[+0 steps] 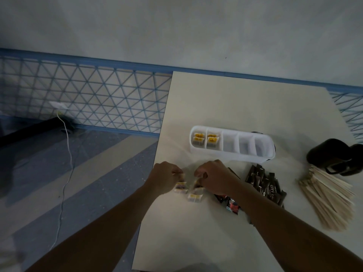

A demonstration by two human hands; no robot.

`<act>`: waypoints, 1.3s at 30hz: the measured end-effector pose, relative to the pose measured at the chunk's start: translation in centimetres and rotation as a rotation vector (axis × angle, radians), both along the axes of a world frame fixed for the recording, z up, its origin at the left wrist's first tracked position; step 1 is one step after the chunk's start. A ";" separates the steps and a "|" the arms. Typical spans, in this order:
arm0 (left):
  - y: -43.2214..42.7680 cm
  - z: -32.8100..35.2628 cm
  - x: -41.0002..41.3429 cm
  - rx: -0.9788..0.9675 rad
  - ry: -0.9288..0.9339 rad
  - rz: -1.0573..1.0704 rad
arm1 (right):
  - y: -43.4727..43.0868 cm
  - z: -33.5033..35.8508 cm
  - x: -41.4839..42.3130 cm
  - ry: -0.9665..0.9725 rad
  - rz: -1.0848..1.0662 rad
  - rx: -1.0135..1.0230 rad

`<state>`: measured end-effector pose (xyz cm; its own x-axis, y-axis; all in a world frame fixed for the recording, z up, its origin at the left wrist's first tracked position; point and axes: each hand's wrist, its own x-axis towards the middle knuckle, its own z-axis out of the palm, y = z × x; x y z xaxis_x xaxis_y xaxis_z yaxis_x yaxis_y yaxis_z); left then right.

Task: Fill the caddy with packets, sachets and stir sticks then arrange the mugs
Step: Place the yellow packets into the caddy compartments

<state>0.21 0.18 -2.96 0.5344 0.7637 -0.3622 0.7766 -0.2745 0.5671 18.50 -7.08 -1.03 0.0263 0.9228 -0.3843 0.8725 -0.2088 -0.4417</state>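
1. The packets (194, 197), small flat paper squares, lie piled right under the fingertips. The left hand (167, 176) and right hand (214, 177) curl tight, each pinching one, though blur hides the exact grip.
2. The step looks like packet filling. The white plastic caddy (235, 157) sits just beyond the fingers, two cells stocked and three bare.
3. The next move likely calls for slotting the packets upright.
4. Right of the fingers lie glossy dark sachets (263, 181), thin wooden sticks (330, 201) and dark mugs (334, 154).
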 end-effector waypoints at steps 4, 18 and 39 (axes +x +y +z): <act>-0.7 -0.2 -0.5 0.048 -0.063 0.035 | -0.3 -0.7 -0.3 -0.046 -0.017 0.041; -1.1 0.0 -0.9 -0.066 -0.142 -0.066 | -1.1 0.7 0.2 0.028 0.026 -0.010; -0.9 -1.8 1.2 0.079 -0.058 0.091 | -0.5 -2.2 -0.8 -0.086 -0.038 0.066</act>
<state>1.40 -0.72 -4.72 0.4798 0.8351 -0.2693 0.7667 -0.2498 0.5915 17.75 -7.55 -3.19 0.0924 0.9439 -0.3171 0.8999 -0.2155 -0.3791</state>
